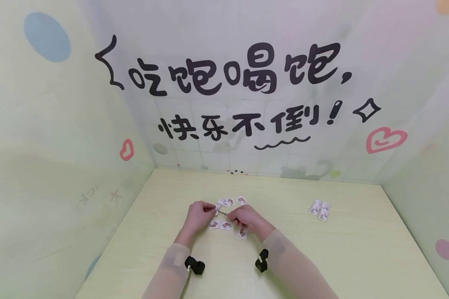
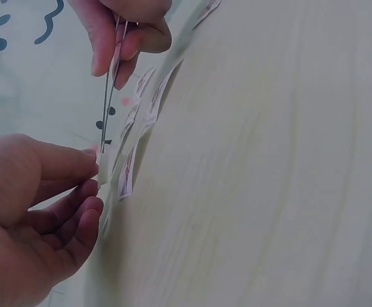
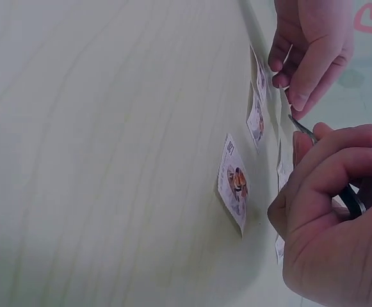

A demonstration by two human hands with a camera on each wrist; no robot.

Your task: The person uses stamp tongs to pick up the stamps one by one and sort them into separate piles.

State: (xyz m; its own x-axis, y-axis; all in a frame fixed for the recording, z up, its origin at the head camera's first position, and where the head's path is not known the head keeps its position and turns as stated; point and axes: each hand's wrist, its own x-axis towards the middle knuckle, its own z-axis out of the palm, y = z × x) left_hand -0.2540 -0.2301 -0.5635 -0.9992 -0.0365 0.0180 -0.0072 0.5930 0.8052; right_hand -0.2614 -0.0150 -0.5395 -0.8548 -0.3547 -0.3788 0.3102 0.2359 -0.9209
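Observation:
My left hand (image 1: 201, 216) pinches a small pale stamp (image 2: 102, 169) between thumb and fingertips, a little above the table. Slim metal tweezers (image 2: 109, 83) are gripped in my right hand (image 1: 247, 218), their tips at the upper edge of that stamp. In the right wrist view the fingers curl round the tweezers' handle end. Several stamps with toothed edges and coloured pictures lie around the hands. One stamp (image 3: 235, 182) lies just beside the right hand, and a pair (image 1: 220, 225) is close in front of the left. Others (image 1: 226, 202) sit beyond both hands.
Two small groups of similar stamps (image 1: 319, 210) lie side by side toward the right of the light wooden table (image 1: 284, 257). Printed cloth walls (image 1: 224, 153) with black lettering rise at the back and sides. Black wrist mounts (image 1: 195, 265) sit on both sleeves.

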